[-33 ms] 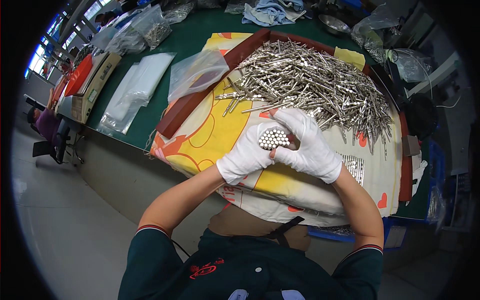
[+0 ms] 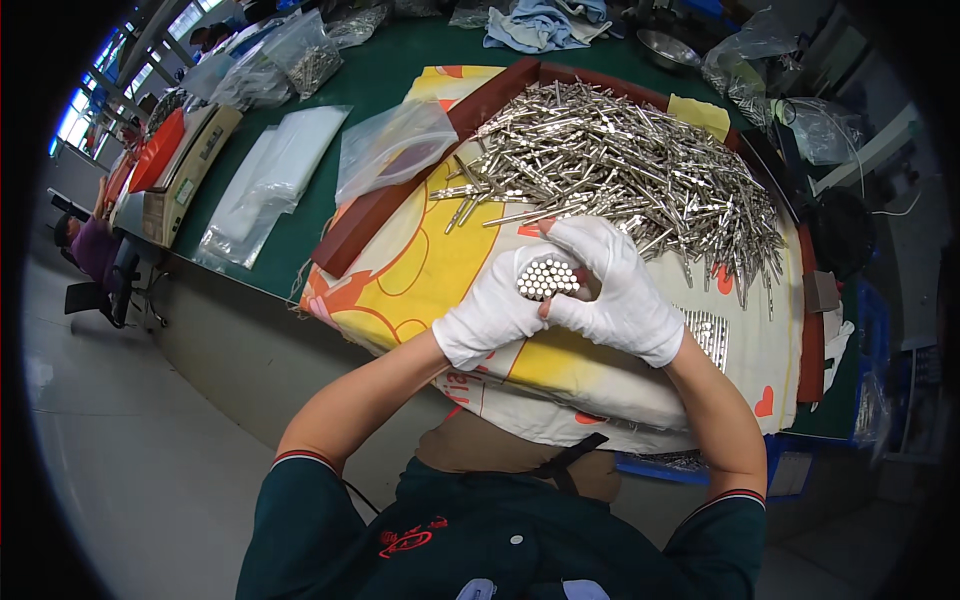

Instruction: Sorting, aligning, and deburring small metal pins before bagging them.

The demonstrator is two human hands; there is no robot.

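A tight bundle of slim metal rods (image 2: pixel 547 279) stands with its round, bright ends facing up toward me. My left hand (image 2: pixel 492 312), in a white glove, is closed around the bundle's left side. From the right, my right hand (image 2: pixel 622 296), also gloved in white, curves about the bundle with thumb and fingers. Bare tips of a finger and the thumb show beyond the right glove. The rods' lower lengths are hidden by the hands. Just beyond lies a large heap of loose metal rods (image 2: pixel 620 160). Beside my right wrist, several rods (image 2: pixel 708 338) lie in a neat row.
A yellow-and-white printed cloth (image 2: pixel 400 285) lies under the work, bordered by dark red wooden rails (image 2: pixel 375 222). Clear plastic bags (image 2: pixel 275 180) rest on the green table to the left. A metal bowl (image 2: pixel 668 48) and blue cloths (image 2: pixel 545 25) are at the back. Someone (image 2: pixel 95 245) sits far left.
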